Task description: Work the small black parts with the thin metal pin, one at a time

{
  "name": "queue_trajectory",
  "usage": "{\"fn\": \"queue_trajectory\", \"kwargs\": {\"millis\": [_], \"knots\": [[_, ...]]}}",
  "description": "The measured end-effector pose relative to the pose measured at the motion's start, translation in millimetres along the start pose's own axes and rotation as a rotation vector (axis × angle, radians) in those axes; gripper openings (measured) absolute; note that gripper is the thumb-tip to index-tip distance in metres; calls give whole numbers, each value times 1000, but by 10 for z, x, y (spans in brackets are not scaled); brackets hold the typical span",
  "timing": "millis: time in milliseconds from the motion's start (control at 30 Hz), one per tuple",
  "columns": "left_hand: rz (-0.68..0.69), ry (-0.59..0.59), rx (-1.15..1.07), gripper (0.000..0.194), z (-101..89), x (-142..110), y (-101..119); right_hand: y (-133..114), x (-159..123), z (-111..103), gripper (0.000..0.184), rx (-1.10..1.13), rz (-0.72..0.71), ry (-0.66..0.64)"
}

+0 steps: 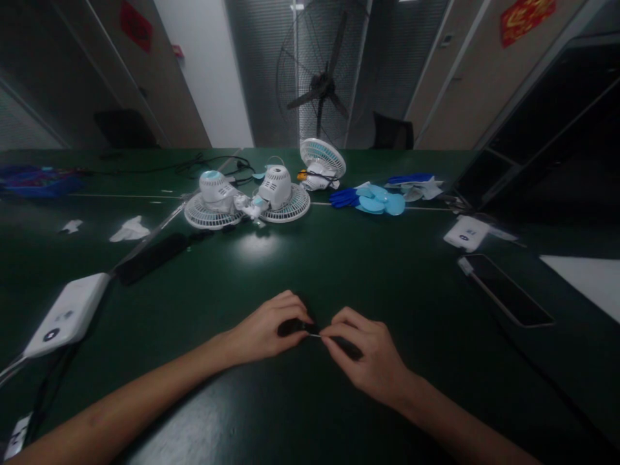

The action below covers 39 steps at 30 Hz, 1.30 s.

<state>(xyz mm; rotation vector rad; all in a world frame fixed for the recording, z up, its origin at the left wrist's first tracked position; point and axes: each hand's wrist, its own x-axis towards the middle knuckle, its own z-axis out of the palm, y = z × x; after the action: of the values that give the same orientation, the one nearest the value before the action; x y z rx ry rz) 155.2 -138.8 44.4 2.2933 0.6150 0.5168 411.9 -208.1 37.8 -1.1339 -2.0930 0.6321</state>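
Low over the green table, my left hand [275,326] is closed, with thumb and fingers pinching at a small dark piece whose kind I cannot make out. My right hand [371,354] is closed too. Its thumb and fingertips grip one end of a thin pale rod [314,335]. The rod bridges the short gap between both sets of fingertips, and its other end reaches my left thumb. Something dark shows beneath my right palm; whether it is an object or shadow I cannot tell.
Ahead lie two white fan heads [213,200] face down and a tilted small fan [322,161]. Light-blue fan blades [380,199] rest on blue gloves [343,197]. A phone [506,289] and white power bank [466,234] are right; another white device [68,315] and black pouch [152,257] left.
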Motion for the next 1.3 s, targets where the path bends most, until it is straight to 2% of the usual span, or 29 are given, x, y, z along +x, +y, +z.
{"fn": "queue_trajectory", "kwargs": {"millis": [133, 267, 433, 700, 867, 1133, 1300], "knots": [[-43, 22, 10, 25, 9, -9, -24, 12, 5, 8, 19, -28, 19, 21], [-21, 30, -9, 17, 15, -18, -55, 30, -3, 31, 19, -70, 23, 17], [-24, 9, -23, 15, 42, -44, -105, 47, -3, 56, 18, -124, -21, 6], [-92, 58, -61, 20, 76, -49, -142, 111, -19, 98, 20, -125, -82, 24], [-50, 71, -137, 22, 72, -24, -136, 93, -14, 85, 20, -94, -70, -6], [106, -16, 39, 19, -87, -44, -184, 40, 1, 49, 17, -122, 10, -27], [5, 60, 53, 17, -173, -63, -236, 29, -2, 33, 17, -133, 25, -40]]}}
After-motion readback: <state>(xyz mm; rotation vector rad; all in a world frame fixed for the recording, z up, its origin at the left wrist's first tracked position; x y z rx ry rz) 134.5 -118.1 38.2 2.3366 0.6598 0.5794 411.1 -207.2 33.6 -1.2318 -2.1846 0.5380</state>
